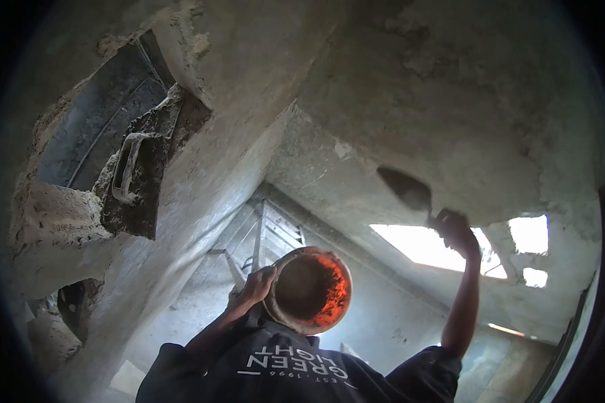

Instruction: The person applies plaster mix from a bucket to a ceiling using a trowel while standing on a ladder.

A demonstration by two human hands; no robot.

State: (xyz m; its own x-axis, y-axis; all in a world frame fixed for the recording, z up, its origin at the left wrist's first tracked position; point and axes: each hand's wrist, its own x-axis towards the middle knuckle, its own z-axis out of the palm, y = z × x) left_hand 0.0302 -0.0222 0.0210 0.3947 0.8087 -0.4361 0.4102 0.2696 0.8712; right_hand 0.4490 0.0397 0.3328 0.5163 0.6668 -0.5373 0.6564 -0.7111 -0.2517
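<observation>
My left hand (257, 285) grips the rim of a round bucket (346, 285) in front of my chest. Orange shows on part of the bucket's inner wall, and grey-brown material (300, 289) fills its middle. Raised on the right, my right hand (454, 232) is closed around the handle of a pointed trowel (405, 188). The trowel's blade points up and left, overlapping the rough grey plastered surface (464, 127) in this view.
A plastering float (138, 178) with a pale handle rests by a rough-edged opening (94, 134) at the left. A metal frame like a ladder (265, 232) stands behind the bucket. Bright light patches (410, 245) lie near my right hand.
</observation>
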